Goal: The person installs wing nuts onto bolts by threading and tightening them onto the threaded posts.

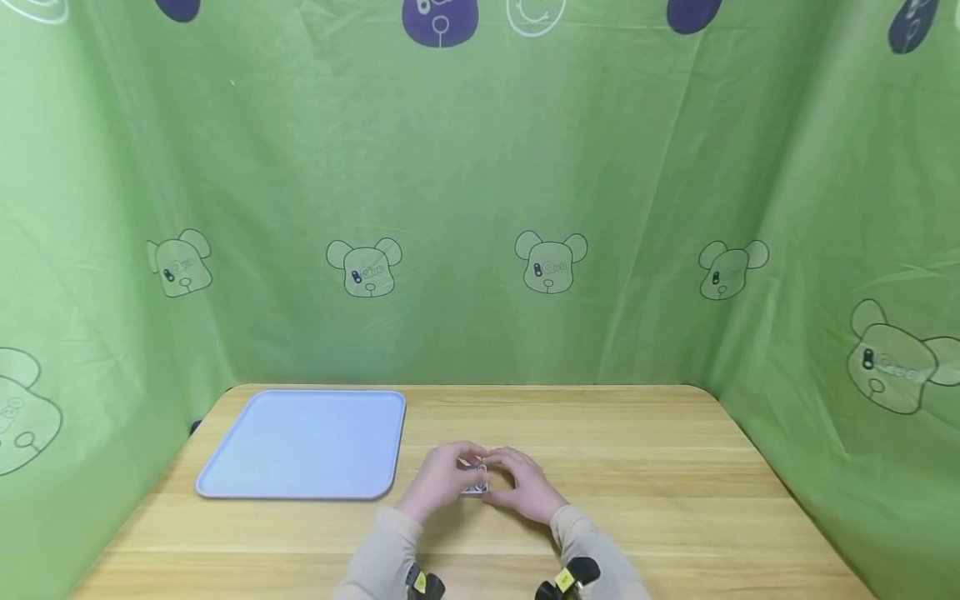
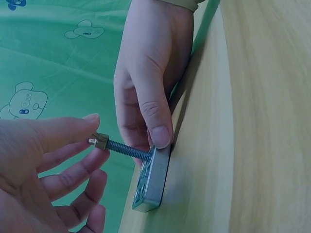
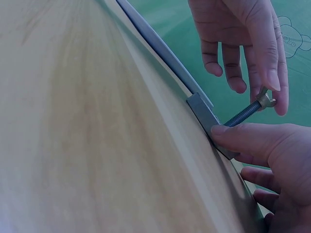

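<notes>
Nut point(image 2: 101, 141) in left grip point(image 1: 441, 479), bolt point(image 2: 127, 150), block point(image 2: 157, 179) in right grip point(image 1: 531, 487): one each.

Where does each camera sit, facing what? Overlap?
Head: on the head, facing forward-down at table and curtain; left grip, right grip, sleeves show.
Left wrist: on that wrist, facing the screw pinched by left grip; right grip shows.
Right wrist: on that wrist, facing the block held by right grip; left grip beyond.
Shared: both wrist views show screw and block.
</notes>
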A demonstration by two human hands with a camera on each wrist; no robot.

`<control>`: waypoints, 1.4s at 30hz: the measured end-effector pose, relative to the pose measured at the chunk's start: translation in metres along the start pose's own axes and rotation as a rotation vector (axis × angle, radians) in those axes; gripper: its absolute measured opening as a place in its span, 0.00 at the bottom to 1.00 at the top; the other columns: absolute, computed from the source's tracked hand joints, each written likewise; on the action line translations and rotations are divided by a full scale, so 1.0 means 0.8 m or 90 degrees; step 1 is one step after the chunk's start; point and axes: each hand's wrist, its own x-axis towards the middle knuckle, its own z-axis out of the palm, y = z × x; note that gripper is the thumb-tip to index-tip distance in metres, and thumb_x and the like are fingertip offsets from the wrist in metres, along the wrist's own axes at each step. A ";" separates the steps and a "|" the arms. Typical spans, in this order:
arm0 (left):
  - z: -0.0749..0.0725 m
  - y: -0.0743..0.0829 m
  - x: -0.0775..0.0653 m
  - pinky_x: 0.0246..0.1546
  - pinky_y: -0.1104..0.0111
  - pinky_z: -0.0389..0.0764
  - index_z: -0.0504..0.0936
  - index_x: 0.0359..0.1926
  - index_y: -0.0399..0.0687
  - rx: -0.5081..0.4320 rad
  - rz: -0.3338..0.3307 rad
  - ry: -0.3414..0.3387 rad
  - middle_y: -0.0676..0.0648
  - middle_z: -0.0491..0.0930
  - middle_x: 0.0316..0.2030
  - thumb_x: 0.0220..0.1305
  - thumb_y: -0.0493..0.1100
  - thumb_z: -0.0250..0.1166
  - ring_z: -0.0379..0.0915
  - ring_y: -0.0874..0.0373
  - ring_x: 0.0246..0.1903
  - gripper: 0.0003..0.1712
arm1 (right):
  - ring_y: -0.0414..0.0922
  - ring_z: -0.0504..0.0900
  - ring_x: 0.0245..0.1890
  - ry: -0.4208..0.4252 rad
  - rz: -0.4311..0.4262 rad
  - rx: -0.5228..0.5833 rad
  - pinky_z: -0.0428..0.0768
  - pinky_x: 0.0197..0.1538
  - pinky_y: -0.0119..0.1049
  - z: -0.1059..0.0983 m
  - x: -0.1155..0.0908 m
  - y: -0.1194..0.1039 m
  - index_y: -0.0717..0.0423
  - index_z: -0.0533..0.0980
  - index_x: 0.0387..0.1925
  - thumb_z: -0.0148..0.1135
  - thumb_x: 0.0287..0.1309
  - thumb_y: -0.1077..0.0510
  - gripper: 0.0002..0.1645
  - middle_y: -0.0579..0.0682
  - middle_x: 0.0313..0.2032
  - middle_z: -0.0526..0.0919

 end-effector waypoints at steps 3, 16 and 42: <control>0.000 -0.001 0.001 0.33 0.68 0.78 0.82 0.51 0.42 0.004 0.000 -0.012 0.44 0.84 0.42 0.58 0.42 0.69 0.78 0.55 0.36 0.19 | 0.59 0.71 0.63 0.002 0.001 0.003 0.59 0.67 0.65 0.000 0.000 0.000 0.52 0.76 0.54 0.73 0.48 0.46 0.32 0.53 0.59 0.77; -0.001 -0.001 0.002 0.34 0.69 0.77 0.83 0.50 0.46 0.014 0.018 -0.033 0.43 0.83 0.46 0.60 0.39 0.66 0.77 0.55 0.39 0.16 | 0.63 0.67 0.66 -0.009 0.028 0.010 0.55 0.68 0.67 -0.003 0.000 -0.003 0.55 0.76 0.54 0.73 0.48 0.47 0.32 0.59 0.62 0.74; 0.002 -0.003 0.002 0.38 0.64 0.79 0.79 0.53 0.42 0.011 0.007 -0.004 0.42 0.83 0.43 0.57 0.38 0.68 0.78 0.52 0.39 0.21 | 0.62 0.68 0.65 -0.008 0.018 0.008 0.57 0.68 0.66 -0.003 -0.001 -0.004 0.54 0.75 0.55 0.72 0.48 0.48 0.33 0.58 0.62 0.74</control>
